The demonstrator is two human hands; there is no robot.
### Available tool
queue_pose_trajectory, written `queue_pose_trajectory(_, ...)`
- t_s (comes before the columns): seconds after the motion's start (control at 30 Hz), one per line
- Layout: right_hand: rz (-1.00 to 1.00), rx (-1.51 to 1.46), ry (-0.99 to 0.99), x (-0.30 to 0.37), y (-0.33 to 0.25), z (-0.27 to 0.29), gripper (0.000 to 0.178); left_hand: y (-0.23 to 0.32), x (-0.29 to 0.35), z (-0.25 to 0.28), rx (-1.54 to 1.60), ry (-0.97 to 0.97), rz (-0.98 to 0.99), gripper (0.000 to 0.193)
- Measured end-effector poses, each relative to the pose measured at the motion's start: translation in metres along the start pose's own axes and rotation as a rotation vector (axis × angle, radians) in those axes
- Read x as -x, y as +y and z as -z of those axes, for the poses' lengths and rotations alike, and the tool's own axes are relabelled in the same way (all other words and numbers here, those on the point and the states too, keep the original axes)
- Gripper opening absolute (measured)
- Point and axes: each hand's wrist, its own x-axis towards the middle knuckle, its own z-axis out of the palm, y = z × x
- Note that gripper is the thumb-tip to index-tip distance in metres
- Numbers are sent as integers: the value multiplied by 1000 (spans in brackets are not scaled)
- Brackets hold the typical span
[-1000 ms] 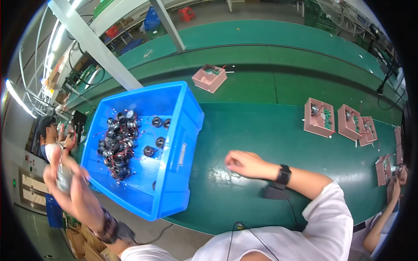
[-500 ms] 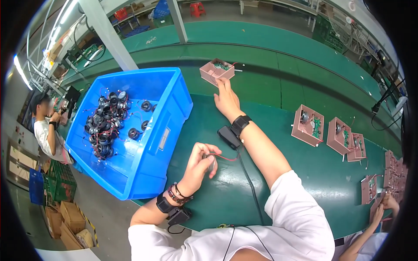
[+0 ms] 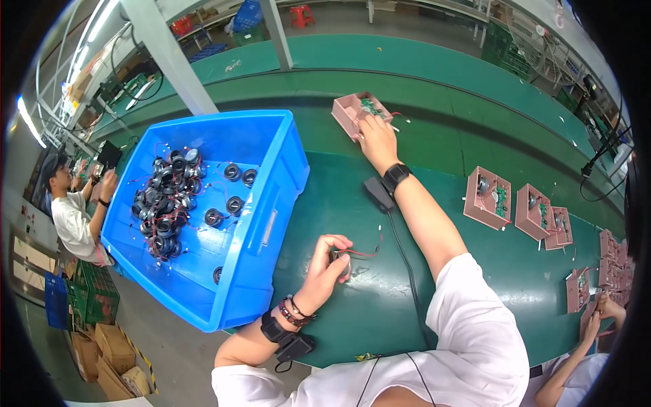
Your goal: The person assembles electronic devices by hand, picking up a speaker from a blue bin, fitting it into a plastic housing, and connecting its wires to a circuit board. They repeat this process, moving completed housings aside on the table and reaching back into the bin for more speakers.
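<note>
My left hand [image 3: 327, 270] is closed around a small round speaker [image 3: 336, 256], held over the green table. The speaker's red wire [image 3: 366, 254] trails out to the right, past the fingertips. At the far side my right hand [image 3: 378, 141] grips the near wall of a pink open-topped box [image 3: 346, 119], with its fingers reaching over the rim. Inside that box a green circuit board [image 3: 370, 106] shows, and a wire hangs out on its right. The fingers hide part of the box's inside.
A blue bin [image 3: 234, 298] with many dark speakers [image 3: 163, 197] stands at left. More pink boxes [image 3: 487, 198] with boards and speakers sit at right. A black cable [image 3: 405, 264] crosses the table beside my right forearm. Another person's hands [image 3: 603, 313] work at far right; a co-worker [image 3: 73, 210] stands at far left.
My right hand has closed on the pink box, which has shifted right and turned somewhat. My left hand has moved nearer to me and right with the speaker. The whole view has shifted slightly.
</note>
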Motion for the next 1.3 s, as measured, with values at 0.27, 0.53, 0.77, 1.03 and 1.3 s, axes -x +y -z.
queue_pose_trajectory(0.27,113,86,30,64,-58,84,26,14,6,1,551,20,-57,23)
queue_pose_trajectory(0.53,230,-158,-330,174,-134,209,27,3,1,8,1063,-121,154,30)
queue_pose_trajectory(0.77,82,-261,-442,182,-168,274,35,13,23,-10,313,-279,-60,51)
queue_pose_trajectory(1.03,-241,-740,-346,156,-167,265,45,4,37,-37,-348,-353,-616,79)
queue_pose_trajectory(1.3,37,-727,-471,143,-141,259,47,14,31,-31,-514,-378,-686,85)
